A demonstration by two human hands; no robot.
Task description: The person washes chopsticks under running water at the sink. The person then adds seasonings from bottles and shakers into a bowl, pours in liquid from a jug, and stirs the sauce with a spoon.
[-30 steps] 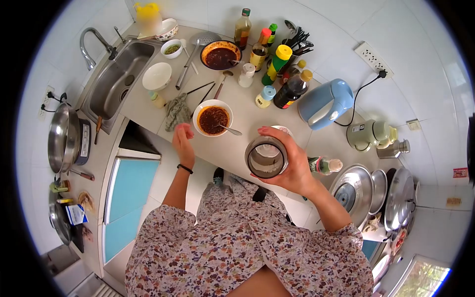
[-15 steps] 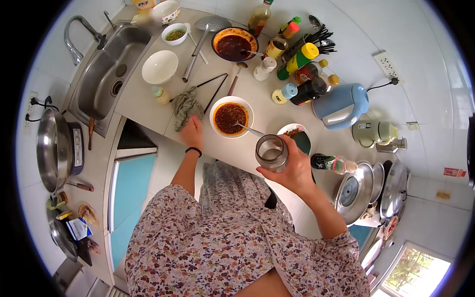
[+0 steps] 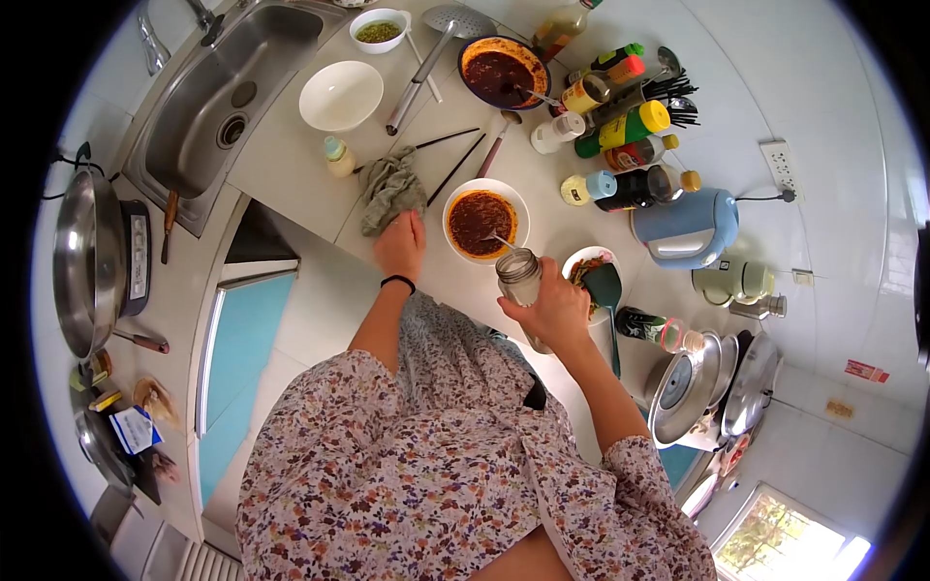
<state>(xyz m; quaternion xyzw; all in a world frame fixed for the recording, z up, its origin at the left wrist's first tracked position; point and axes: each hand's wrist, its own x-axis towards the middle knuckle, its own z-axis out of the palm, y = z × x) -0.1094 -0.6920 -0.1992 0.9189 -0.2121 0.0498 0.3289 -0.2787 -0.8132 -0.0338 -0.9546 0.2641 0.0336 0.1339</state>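
Note:
My right hand (image 3: 559,308) is wrapped round a clear glass jar (image 3: 520,278), its open mouth tilted toward the counter. My left hand (image 3: 401,244) rests at the counter's edge, touching the lower end of a crumpled grey-green cloth (image 3: 392,192); its fingers are together, and whether they grip the cloth is unclear. Between and above my hands stands a white bowl (image 3: 521,200) of dark red chili sauce with a spoon in it. Right of the jar, a plate of food (image 3: 606,255) carries a dark green spatula (image 3: 603,287). Black chopsticks (image 3: 455,168) lie beside the cloth.
Sauce bottles (image 3: 620,130) and a blue kettle (image 3: 686,229) line the back right. A sink (image 3: 194,145) is at upper left, with a steel pan (image 3: 89,261) below it. A larger sauce bowl (image 3: 503,73), an empty white bowl (image 3: 341,95) and a skimmer (image 3: 421,77) sit behind.
The jar has tipped from showing its open mouth upward to a more sideways view. My left hand has moved to the cloth. The camera view has shifted, revealing the plate and spatula more.

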